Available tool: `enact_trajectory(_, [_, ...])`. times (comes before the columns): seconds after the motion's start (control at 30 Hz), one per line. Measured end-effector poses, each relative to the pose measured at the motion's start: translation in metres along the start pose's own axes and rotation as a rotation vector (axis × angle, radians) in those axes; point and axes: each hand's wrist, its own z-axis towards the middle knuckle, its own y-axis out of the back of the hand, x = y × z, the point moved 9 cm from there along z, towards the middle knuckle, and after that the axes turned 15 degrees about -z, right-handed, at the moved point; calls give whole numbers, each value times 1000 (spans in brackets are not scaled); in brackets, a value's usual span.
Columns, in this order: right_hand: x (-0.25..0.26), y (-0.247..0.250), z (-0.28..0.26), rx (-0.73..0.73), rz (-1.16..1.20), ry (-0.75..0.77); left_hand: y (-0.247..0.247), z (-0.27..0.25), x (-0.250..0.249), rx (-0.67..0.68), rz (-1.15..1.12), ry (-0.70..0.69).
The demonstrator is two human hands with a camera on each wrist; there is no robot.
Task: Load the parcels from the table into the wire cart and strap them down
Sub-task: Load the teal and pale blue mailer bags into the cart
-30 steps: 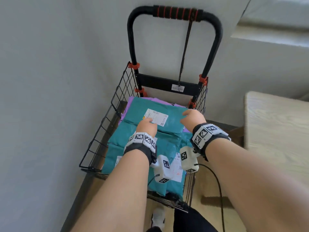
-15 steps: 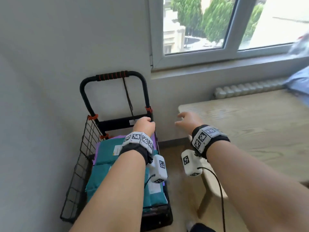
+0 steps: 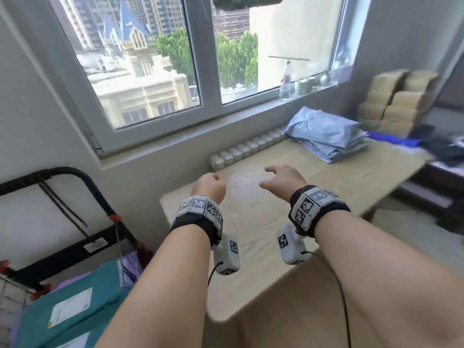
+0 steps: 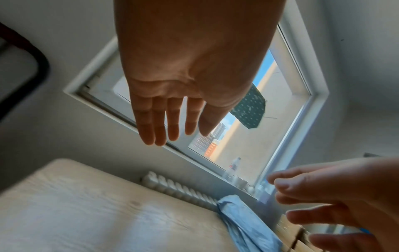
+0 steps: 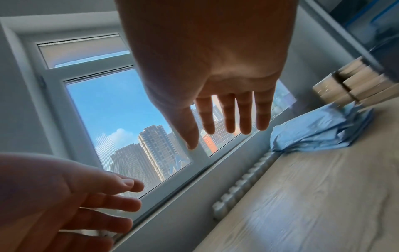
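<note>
Parcels (image 3: 329,139) in pale blue wrap sit stacked at the far end of the table (image 3: 263,222), close under the window sill, and neither of my hands touches them. My left hand (image 3: 209,188) hangs over the near part of the table holding nothing; the head view makes it look bunched, but the left wrist view shows its fingers (image 4: 159,119) straight and together. My right hand (image 3: 281,179) is spread wide and relaxed just beside it, also holding nothing, fingers (image 5: 228,112) pointing toward the window.

Further out, the wire cart (image 3: 7,292) stands on the floor at my left, cut off by the frame edge, so I see only its black handle (image 3: 62,174), one strip of mesh and a back crossbar. Inside it lie teal parcels (image 3: 75,305) with white labels, over a purple one (image 3: 67,285) (only its edge shows). How many are stacked there I cannot tell.

Beyond the blue stack, tan boxes (image 3: 396,96) are piled near the wall, blurred. A clear bottle (image 3: 285,81) stands on the sill; the small items beside it are too smeared to name.
</note>
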Motion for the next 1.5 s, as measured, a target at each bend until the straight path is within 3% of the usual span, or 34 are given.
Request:
enact_trajectory(0.27, [-198, 96, 32, -47, -13, -176, -201, 15, -120, 143, -103, -71])
enact_trajectory(0.57, [-340, 126, 83, -31, 11, -315, -340, 51, -200, 252, 28, -108])
enact_trajectory(0.83, [-411, 137, 188, -16, 0, -345, -427, 152, -233, 305, 44, -67])
enact_trajectory(1.2, [-474, 156, 331, -14, -6, -356, -508, 275, -272, 344, 132, -41])
enact_trajectory(1.37, [-503, 122, 411, 82, -32, -349, -548, 331, -261, 305, 108, 30])
enact_trajectory(1.5, [-514, 93, 487, 175, -61, -255, -581, 377, -257, 249, 55, 112])
